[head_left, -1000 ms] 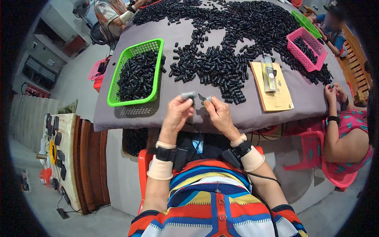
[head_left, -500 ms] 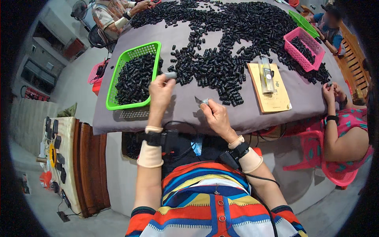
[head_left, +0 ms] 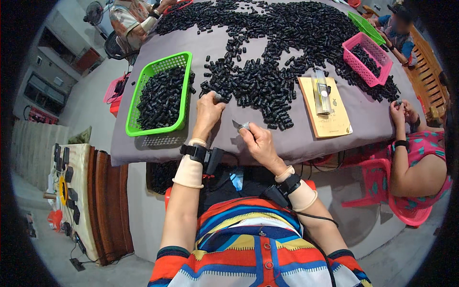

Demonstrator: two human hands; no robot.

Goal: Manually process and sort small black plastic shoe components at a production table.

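Observation:
My left hand (head_left: 208, 115) is at the near left edge of a pile of small black cylindrical pieces (head_left: 263, 86), fingers bent together. A grey wrapping (head_left: 218, 97) shows at its fingertips; whether a piece is pinched there is hidden. Just right of it, my right hand (head_left: 260, 145) grips a small knife (head_left: 237, 125), its short dark blade pointing up and left. Grey wrapping also covers a fingertip of this hand. To the left stands a green basket (head_left: 187, 91) full of the same black pieces.
On the grey tablecloth (head_left: 167, 149) lie a yellow booklet (head_left: 330, 122) with a clear plastic case (head_left: 322, 95) on it. Farther right are a pink basket (head_left: 346, 45) and a green basket (head_left: 363, 26). Other people sit at the right and far left, and a person's hands (head_left: 404, 111) work at the right edge.
My left hand has moved right, from beside the green basket to the edge of the pile. My right hand stays nearly in place with the knife.

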